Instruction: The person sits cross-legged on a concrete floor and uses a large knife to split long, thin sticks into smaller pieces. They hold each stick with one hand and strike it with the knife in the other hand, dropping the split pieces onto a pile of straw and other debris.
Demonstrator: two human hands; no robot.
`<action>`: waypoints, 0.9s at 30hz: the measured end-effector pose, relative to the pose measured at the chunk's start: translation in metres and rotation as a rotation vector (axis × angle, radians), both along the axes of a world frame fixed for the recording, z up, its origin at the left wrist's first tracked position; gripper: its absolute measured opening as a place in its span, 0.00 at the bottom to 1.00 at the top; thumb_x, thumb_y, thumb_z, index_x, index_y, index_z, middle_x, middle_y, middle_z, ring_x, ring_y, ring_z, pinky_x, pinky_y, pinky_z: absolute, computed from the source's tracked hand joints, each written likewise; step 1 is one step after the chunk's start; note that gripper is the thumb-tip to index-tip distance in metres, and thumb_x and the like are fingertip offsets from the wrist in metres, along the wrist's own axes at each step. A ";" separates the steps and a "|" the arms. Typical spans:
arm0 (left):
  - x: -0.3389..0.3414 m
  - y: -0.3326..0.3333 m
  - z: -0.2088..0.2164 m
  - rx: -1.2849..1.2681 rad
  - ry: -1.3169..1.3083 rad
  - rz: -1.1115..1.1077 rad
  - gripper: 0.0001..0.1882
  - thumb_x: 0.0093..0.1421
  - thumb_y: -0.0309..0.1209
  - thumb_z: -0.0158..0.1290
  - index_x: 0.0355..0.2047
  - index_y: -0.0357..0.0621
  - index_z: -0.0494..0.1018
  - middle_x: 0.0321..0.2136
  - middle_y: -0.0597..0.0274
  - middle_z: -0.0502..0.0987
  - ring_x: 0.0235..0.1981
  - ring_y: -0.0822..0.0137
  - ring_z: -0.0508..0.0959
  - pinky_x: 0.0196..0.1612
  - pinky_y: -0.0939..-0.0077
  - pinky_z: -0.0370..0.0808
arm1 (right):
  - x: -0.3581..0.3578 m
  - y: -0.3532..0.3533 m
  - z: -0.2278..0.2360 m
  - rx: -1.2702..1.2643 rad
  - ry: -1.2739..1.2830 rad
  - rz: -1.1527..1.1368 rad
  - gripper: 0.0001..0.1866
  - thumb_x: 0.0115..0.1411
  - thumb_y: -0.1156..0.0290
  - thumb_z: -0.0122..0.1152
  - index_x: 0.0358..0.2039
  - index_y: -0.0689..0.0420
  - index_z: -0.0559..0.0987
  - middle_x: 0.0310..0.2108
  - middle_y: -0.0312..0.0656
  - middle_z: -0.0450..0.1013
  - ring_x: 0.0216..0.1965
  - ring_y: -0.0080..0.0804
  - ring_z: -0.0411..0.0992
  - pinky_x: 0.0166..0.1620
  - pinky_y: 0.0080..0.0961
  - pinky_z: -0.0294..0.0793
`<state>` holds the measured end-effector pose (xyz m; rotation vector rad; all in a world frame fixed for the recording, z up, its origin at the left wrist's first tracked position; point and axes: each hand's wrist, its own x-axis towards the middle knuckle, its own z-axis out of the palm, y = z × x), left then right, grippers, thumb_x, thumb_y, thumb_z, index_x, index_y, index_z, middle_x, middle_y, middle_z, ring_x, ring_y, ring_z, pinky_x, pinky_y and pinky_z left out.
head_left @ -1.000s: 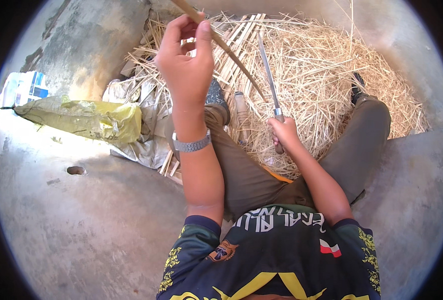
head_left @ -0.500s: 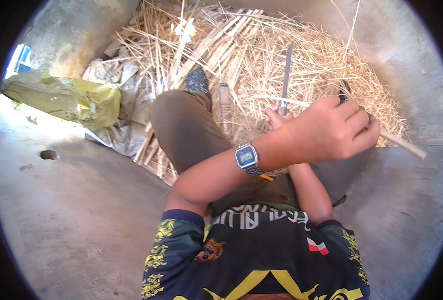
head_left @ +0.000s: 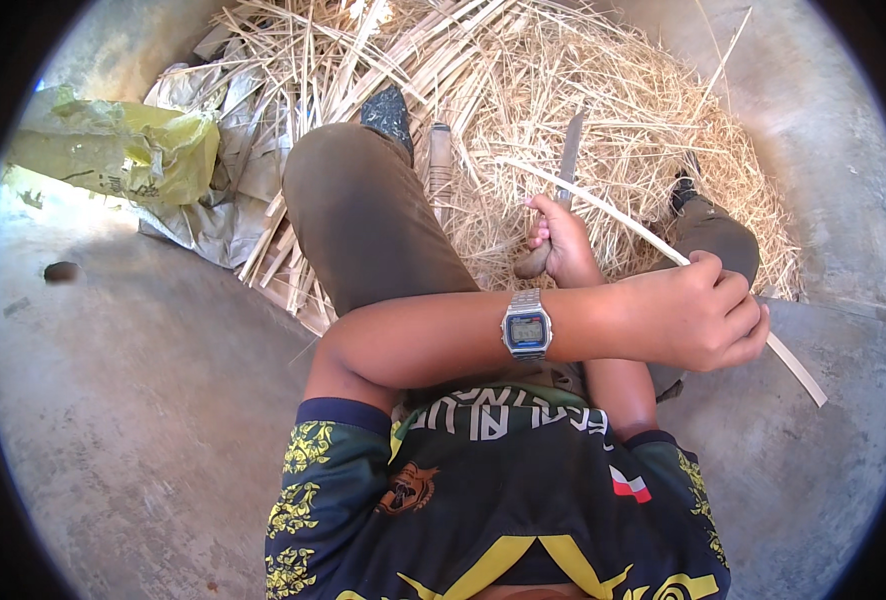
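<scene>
My left arm, with a silver digital watch (head_left: 527,331) on the wrist, crosses over my right forearm. My left hand (head_left: 705,312) is closed round a thin pale strip, which looks like split bamboo (head_left: 628,222). One end of the strip slants up to the left, and the other sticks out below the fist. Beyond that arm my right hand (head_left: 566,243) grips a knife (head_left: 571,150) by its brown wooden handle, blade pointing away from me. The strip crosses the blade just above the handle; whether they touch I cannot tell.
Shavings (head_left: 603,90) and pale strips (head_left: 373,70) are heaped around my feet. A second wooden handle or sheathed tool (head_left: 441,170) lies by my bent knee. At left, a yellow plastic sack (head_left: 123,150) sits on the grey concrete floor (head_left: 143,400), near a hole (head_left: 61,272).
My left hand has come down toward me with the strip, which now slopes more steeply. The knife has dropped slightly in view, its handle now showing below my right fingers.
</scene>
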<state>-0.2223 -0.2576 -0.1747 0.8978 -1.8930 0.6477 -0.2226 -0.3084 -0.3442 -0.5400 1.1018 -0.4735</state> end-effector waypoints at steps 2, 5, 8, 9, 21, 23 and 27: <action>-0.001 0.000 -0.001 0.002 -0.007 0.002 0.16 0.55 0.33 0.56 0.43 0.41 0.76 0.26 0.70 0.71 0.28 0.71 0.72 0.24 0.77 0.63 | 0.001 -0.001 -0.002 0.014 0.032 -0.013 0.11 0.56 0.74 0.67 0.34 0.59 0.72 0.17 0.29 0.63 0.15 0.16 0.60 0.18 0.19 0.62; -0.003 0.000 -0.002 -0.010 -0.015 0.023 0.16 0.56 0.33 0.56 0.43 0.41 0.76 0.26 0.70 0.71 0.28 0.71 0.72 0.24 0.77 0.63 | 0.004 -0.001 -0.002 0.019 0.057 -0.008 0.11 0.56 0.75 0.67 0.35 0.59 0.72 0.16 0.27 0.61 0.15 0.15 0.58 0.17 0.17 0.60; -0.004 0.002 -0.004 0.008 -0.020 0.016 0.16 0.56 0.33 0.55 0.43 0.41 0.75 0.27 0.70 0.71 0.28 0.71 0.73 0.24 0.77 0.63 | 0.005 0.000 -0.001 0.028 0.079 -0.013 0.11 0.58 0.74 0.67 0.36 0.58 0.73 0.16 0.25 0.60 0.13 0.13 0.56 0.16 0.15 0.56; -0.005 0.003 -0.005 0.008 -0.020 0.017 0.16 0.56 0.33 0.55 0.44 0.41 0.75 0.27 0.70 0.72 0.28 0.71 0.73 0.24 0.77 0.64 | 0.006 0.000 -0.001 0.039 0.082 -0.022 0.10 0.58 0.74 0.67 0.36 0.58 0.73 0.16 0.25 0.60 0.13 0.13 0.56 0.16 0.15 0.56; 0.019 -0.014 0.010 0.165 0.180 0.003 0.18 0.54 0.30 0.56 0.47 0.44 0.74 0.31 0.63 0.74 0.32 0.65 0.77 0.27 0.67 0.74 | 0.007 -0.004 0.014 0.133 0.128 0.094 0.11 0.60 0.73 0.66 0.37 0.56 0.71 0.17 0.27 0.63 0.15 0.15 0.60 0.18 0.17 0.63; 0.050 -0.023 0.028 0.245 0.244 0.014 0.20 0.53 0.27 0.57 0.48 0.40 0.74 0.34 0.58 0.77 0.34 0.59 0.80 0.31 0.61 0.79 | 0.009 -0.001 0.017 0.017 0.031 -0.048 0.10 0.61 0.71 0.65 0.36 0.57 0.71 0.17 0.29 0.65 0.14 0.17 0.61 0.18 0.18 0.64; 0.136 -0.035 0.045 0.145 0.360 0.252 0.20 0.53 0.20 0.59 0.49 0.38 0.76 0.32 0.54 0.81 0.34 0.62 0.83 0.36 0.69 0.81 | 0.010 0.011 0.047 -0.401 -0.095 -0.018 0.08 0.62 0.73 0.63 0.30 0.58 0.72 0.16 0.33 0.68 0.11 0.18 0.62 0.15 0.19 0.62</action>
